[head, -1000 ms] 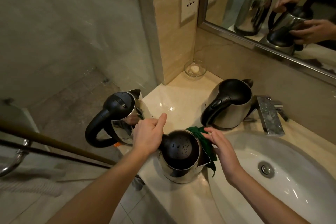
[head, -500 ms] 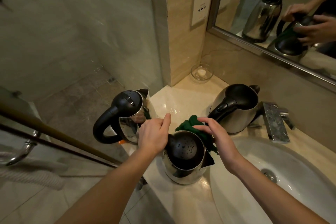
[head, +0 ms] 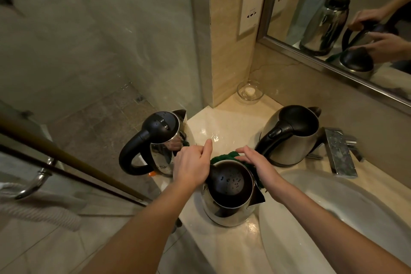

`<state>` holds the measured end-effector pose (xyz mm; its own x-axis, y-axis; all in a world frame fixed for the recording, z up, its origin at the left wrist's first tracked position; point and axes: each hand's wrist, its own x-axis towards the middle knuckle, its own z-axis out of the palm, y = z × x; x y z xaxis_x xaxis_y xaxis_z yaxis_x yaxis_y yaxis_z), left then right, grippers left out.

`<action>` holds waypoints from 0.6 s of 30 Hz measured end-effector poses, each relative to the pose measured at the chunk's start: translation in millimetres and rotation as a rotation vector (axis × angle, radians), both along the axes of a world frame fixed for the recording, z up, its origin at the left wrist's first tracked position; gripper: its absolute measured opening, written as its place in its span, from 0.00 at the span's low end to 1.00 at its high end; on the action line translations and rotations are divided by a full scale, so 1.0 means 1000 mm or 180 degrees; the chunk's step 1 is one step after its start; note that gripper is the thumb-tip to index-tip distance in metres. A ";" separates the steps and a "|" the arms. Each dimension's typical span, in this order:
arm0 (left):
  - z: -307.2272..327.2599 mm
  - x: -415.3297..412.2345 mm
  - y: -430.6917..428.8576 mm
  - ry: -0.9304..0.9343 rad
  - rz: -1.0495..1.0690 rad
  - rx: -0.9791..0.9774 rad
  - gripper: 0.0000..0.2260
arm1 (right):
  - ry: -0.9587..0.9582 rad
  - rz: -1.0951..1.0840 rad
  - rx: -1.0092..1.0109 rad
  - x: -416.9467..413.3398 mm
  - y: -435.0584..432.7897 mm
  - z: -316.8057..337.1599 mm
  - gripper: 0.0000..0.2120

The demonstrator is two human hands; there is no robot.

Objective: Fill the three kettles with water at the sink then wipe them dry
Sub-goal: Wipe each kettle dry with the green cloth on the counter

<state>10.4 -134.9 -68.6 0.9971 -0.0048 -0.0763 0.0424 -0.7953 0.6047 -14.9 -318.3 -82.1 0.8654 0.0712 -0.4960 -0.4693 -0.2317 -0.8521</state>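
Note:
Three steel kettles with black lids and handles stand on the marble counter (head: 224,242). The nearest kettle (head: 231,202) sits at the sink's left edge, drops on its black lid. My left hand (head: 193,164) is shut on its handle, thumb pointing up. My right hand (head: 255,162) presses a dark green cloth (head: 223,156) against the kettle's far side; most of the cloth is hidden behind the kettle and hand. A second kettle (head: 160,140) stands at the counter's left edge. The third kettle (head: 291,135) stands by the tap (head: 339,153).
The white sink basin (head: 347,213) lies at the right. A small glass dish (head: 250,91) sits in the back corner. The mirror (head: 347,18) above reflects hands and kettles. A glass shower partition and metal rail (head: 66,162) lie left, past the counter edge.
My right hand has moved the green cloth from the kettle's right side round to its far side. The left hand keeps its grip on the handle. The view has shifted slightly.

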 end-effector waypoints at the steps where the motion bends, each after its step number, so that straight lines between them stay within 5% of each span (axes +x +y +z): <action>1: 0.000 0.000 0.000 -0.0002 0.0001 -0.0006 0.28 | -0.0040 0.0024 0.0007 0.001 0.000 0.003 0.23; 11: -0.002 0.002 0.000 0.0023 0.0029 0.0001 0.28 | -0.0616 0.0413 0.0072 0.003 0.004 0.018 0.28; 18: -0.002 0.003 0.000 0.0058 0.0003 0.0029 0.28 | -0.0167 0.0600 -0.0121 0.010 0.007 0.008 0.31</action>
<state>13.6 -134.7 -70.2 0.9955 -0.0031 -0.0945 0.0542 -0.8007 0.5966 -4.8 -311.5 -74.0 0.8633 0.2164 -0.4560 -0.3698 -0.3438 -0.8632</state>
